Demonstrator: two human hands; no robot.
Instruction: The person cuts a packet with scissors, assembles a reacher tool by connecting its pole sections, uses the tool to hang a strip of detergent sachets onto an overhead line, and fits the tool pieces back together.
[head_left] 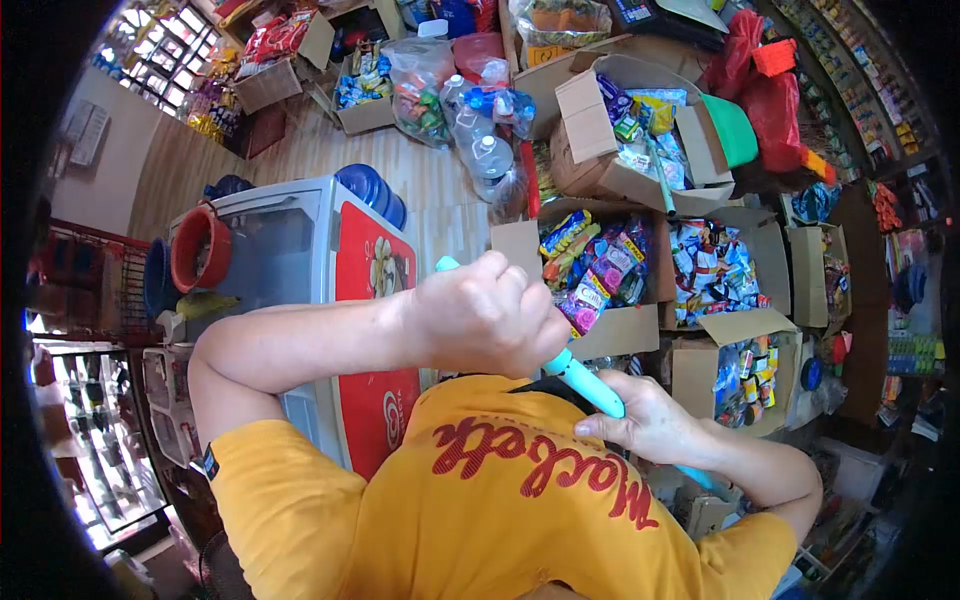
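Note:
My left hand (490, 312) is wrapped in a fist round a turquoise rod (590, 384), in front of my chest. One end of the rod pokes out above the fist. Lower and to the right, my right hand (645, 415) grips the same rod with thumb and fingers. Past that hand, a turquoise length (700, 479) slants down to the right beside the yellow shirt (480, 490). What is at its far end cannot be made out.
Left of me stands a white freezer (265, 250) with a red panel and an orange-red basin (200, 250) on top. Ahead and right are cardboard boxes (590, 140) of packets, clear bottles (490, 157) and a green container (727, 130). Stocked shelves (870, 75) line the far right.

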